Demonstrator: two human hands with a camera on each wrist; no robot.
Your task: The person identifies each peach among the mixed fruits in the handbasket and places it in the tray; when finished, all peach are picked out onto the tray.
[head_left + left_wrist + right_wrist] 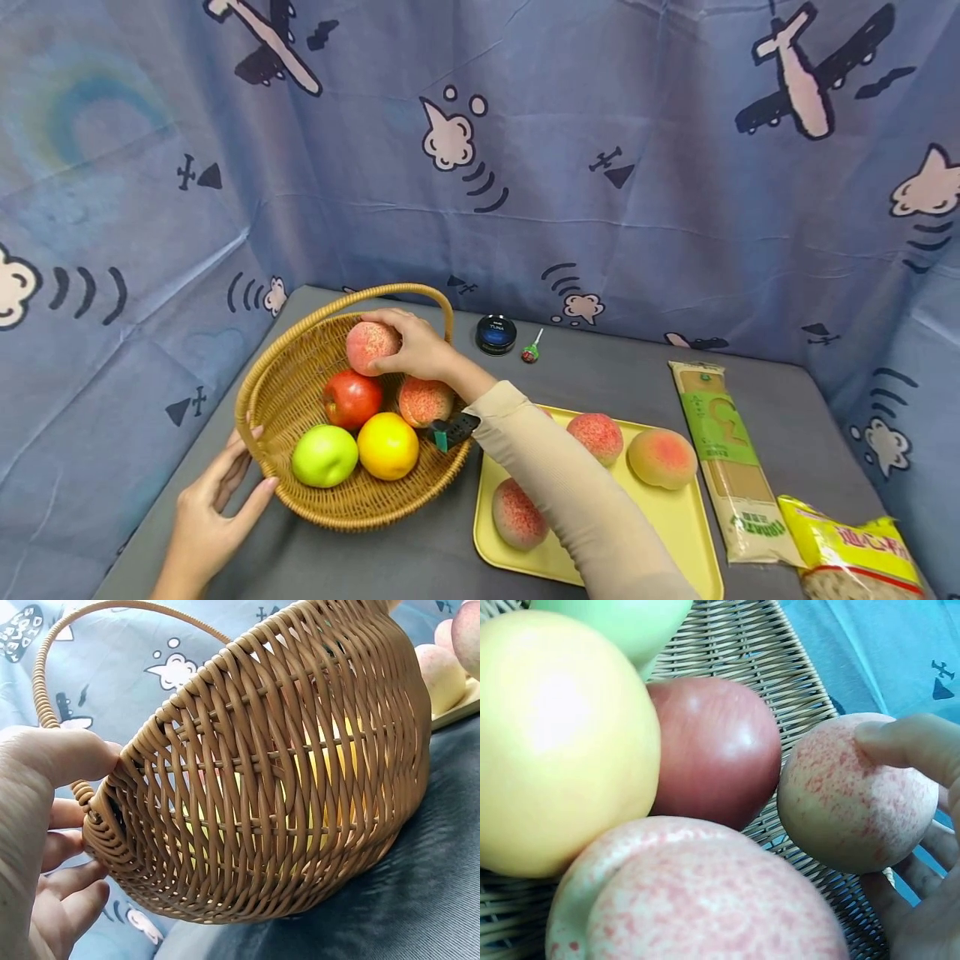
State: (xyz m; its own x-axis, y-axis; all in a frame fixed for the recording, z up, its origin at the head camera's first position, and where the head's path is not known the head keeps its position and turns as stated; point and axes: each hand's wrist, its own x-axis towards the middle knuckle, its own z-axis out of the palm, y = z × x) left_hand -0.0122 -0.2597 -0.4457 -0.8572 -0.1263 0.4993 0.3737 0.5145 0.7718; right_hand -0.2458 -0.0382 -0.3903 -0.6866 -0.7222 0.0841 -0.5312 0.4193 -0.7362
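A wicker basket (352,522) with an arched handle stands on the left of the table. My right hand (417,348) grips a peach (371,347) at the back of the basket, thumb and fingers around it, next to a red apple (352,399). In the right wrist view the held peach (855,795) sits beside the apple. A green apple (325,456), an orange (387,446) and another peach (424,401) lie in the basket too. At the basket's left rim, my left hand (217,500) holds the edge, its thumb (82,754) against the rim in the left wrist view.
Right of the basket, a yellow tray (667,533) carries several peaches, partly hidden by my right sleeve. Beyond it lie a noodle pack (731,458) and a yellow bag (855,550). A tuna tin (496,334) and a lollipop (531,348) are near the back curtain.
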